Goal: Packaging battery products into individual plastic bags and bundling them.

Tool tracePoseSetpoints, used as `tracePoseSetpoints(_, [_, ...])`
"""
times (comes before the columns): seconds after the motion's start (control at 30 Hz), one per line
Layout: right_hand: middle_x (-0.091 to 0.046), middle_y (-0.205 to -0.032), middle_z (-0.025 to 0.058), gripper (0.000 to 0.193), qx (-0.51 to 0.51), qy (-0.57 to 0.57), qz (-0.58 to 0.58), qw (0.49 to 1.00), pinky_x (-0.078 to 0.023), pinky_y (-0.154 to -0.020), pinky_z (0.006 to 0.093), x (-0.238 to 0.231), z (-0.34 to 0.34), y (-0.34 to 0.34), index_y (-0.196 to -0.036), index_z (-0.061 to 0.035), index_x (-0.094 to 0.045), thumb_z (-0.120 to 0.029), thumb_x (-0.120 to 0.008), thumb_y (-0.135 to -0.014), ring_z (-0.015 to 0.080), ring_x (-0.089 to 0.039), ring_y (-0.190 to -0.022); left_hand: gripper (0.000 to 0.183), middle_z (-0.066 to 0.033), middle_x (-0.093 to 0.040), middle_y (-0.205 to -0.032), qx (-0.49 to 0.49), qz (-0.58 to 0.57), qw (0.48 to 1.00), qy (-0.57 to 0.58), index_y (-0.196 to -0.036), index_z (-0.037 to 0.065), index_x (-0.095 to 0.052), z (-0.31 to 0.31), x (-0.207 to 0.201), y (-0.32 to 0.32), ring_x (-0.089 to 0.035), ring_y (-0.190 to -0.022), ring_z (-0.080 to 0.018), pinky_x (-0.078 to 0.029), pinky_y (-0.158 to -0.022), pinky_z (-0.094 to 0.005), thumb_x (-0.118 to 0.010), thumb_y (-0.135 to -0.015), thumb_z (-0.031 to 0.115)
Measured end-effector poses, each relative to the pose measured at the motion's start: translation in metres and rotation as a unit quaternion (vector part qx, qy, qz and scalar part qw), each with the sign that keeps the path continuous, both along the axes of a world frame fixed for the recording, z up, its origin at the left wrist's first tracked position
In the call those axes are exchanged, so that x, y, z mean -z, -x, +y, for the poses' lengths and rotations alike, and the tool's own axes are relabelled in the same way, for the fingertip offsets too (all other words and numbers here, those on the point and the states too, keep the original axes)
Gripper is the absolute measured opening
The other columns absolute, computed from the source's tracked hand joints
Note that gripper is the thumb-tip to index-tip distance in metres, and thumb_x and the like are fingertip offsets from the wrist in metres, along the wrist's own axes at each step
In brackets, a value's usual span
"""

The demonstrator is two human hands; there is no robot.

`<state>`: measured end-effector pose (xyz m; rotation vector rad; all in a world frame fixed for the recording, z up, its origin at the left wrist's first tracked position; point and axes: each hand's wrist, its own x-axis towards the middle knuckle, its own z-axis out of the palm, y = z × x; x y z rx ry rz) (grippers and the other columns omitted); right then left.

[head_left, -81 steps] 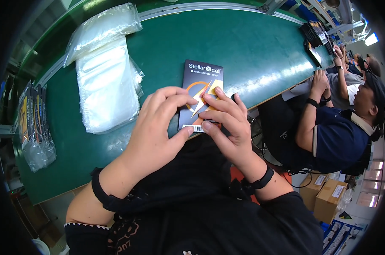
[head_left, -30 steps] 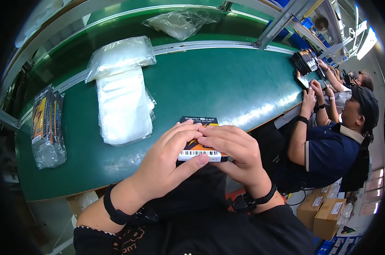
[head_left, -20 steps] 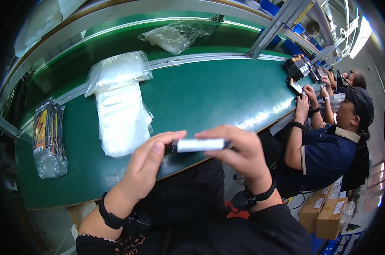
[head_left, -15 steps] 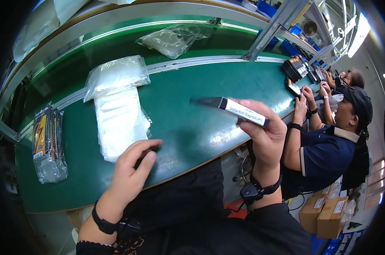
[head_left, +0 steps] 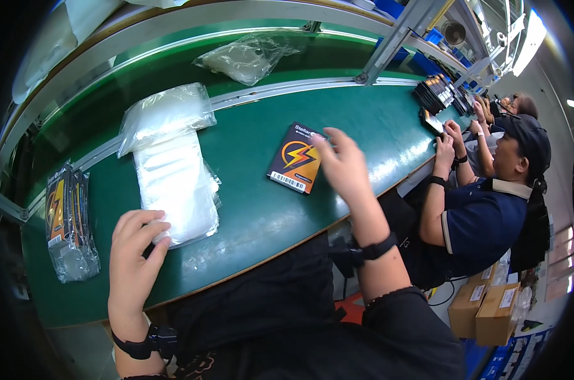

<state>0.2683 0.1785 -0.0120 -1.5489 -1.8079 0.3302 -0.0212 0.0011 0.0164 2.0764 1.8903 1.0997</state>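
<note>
A flat black-and-orange box (head_left: pixel 293 159) with a lightning-bolt emblem lies on the green table, face up. My right hand (head_left: pixel 345 161) is just beside its right edge, fingers apart and holding nothing; whether a fingertip touches the box I cannot tell. At the near left corner of a stack of clear plastic bags (head_left: pixel 176 183), my left hand (head_left: pixel 138 247) rests its fingertips on or just over the plastic, thumb apart from the fingers. Several similar boxes wrapped in clear plastic (head_left: pixel 70 218) stand in a row at the far left.
A plastic-wrapped bundle (head_left: pixel 167 114) lies behind the bag stack. Beyond the metal rail is a crumpled clear bag (head_left: pixel 246 60). A metal post (head_left: pixel 394 44) rises at the back. On the right, a co-worker (head_left: pixel 489 209) handles a box, near stacked boxes (head_left: pixel 434 94). Cardboard cartons (head_left: pixel 497 313) sit lower right.
My right hand has set the box down on the table and let go of it. My left hand has moved left to the near corner of the bag stack.
</note>
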Motion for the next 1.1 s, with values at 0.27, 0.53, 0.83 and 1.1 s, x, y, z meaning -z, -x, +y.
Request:
tracePoseSetpoints(0.27, [-0.044,-0.123,0.0309,0.065,-0.19,0.007,-0.283,0.94,-0.037,-0.094,0.0463,0.003,-0.029,0.049,-0.133,-0.0077,-0.043,-0.037,-0.062,-0.078,0.043,-0.045,-0.113,0.017,-0.01,-0.062,-0.094,0.043,0.042,0.996,0.062,-0.086,0.0,-0.064,0.008,0.003,0.003,-0.055,-0.092,-0.0264,-0.043,-0.082,-0.0349,-0.064,-0.069,-0.002])
tracePoseSetpoints(0.53, [-0.051,-0.102,0.0128,0.066,-0.24,0.065,0.131,0.96,-0.047,-0.081,0.0318,-0.007,-0.059,0.056,-0.128,-0.0033,-0.043,-0.028,-0.07,-0.073,0.0211,-0.053,-0.093,0.015,-0.0092,-0.057,-0.085,0.006,-0.011,0.997,0.076,-0.09,0.001,-0.065,0.013,0.0,-0.004,-0.053,-0.083,-0.0262,-0.042,-0.076,-0.034,-0.06,-0.076,0.0])
tracePoseSetpoints(0.83, [-0.057,-0.095,0.0075,0.039,-0.372,0.455,0.608,0.534,-0.048,-0.072,0.0216,-0.007,-0.079,0.054,-0.121,-0.0002,-0.044,-0.019,-0.058,-0.09,0.0096,-0.056,-0.078,0.012,-0.0112,-0.054,-0.084,-0.024,-0.086,0.996,0.011,-0.095,-0.003,-0.06,0.017,0.001,-0.014,-0.054,-0.078,-0.0215,-0.042,-0.069,-0.0285,-0.054,-0.085,-0.001])
tracePoseSetpoints(1.1, [-0.058,-0.114,0.0212,0.066,-0.394,0.593,0.569,0.412,-0.051,-0.085,0.0308,-0.004,-0.102,0.083,-0.137,0.008,-0.024,-0.003,-0.061,-0.084,0.0209,-0.062,-0.099,0.008,-0.0067,-0.052,-0.081,-0.016,-0.103,0.992,-0.067,-0.082,-0.003,-0.063,0.016,0.01,-0.01,-0.052,-0.068,-0.0168,-0.041,-0.059,-0.0267,-0.066,-0.075,0.0])
